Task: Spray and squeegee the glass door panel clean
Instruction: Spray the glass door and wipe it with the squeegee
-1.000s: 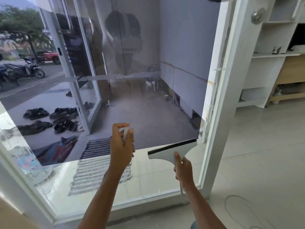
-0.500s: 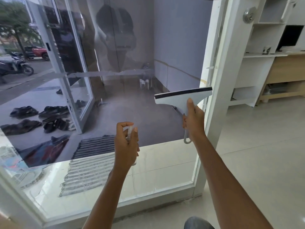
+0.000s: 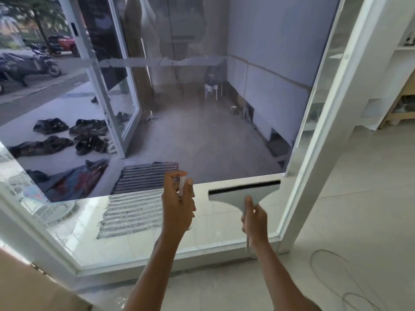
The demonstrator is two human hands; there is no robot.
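Caller: Hands first. What does each one hold?

Watcher: The left hand (image 3: 178, 205) is curled round a small clear spray bottle (image 3: 182, 185), and only the bottle's top shows above the fingers. The right hand (image 3: 254, 223) grips the handle of a white squeegee (image 3: 243, 193), with the thumb laid up along the neck.

Caller: Where are they against the glass door panel (image 3: 202, 108)?

Watcher: Both are low. The squeegee is near the panel's lower right corner, just beside the white door frame (image 3: 325, 131). Its black rubber strip faces up, with the right end a little higher. The strip lies along the line where the dark tinted glass meets the paler band along the bottom edge. I cannot tell whether the blade touches the glass.

Caller: And the bottle?

Watcher: It is just left of the squeegee, in front of the middle of the bottom edge, at the same height.

Caller: Anything else around?

Watcher: Through the glass I see a striped doormat (image 3: 143, 176), shoes (image 3: 67, 135) towards the left edge, and a motorbike (image 3: 33, 61) farther out. Indoors, a thin cable (image 3: 332, 270) loops on the tiled floor (image 3: 359, 221) to the right of the frame.
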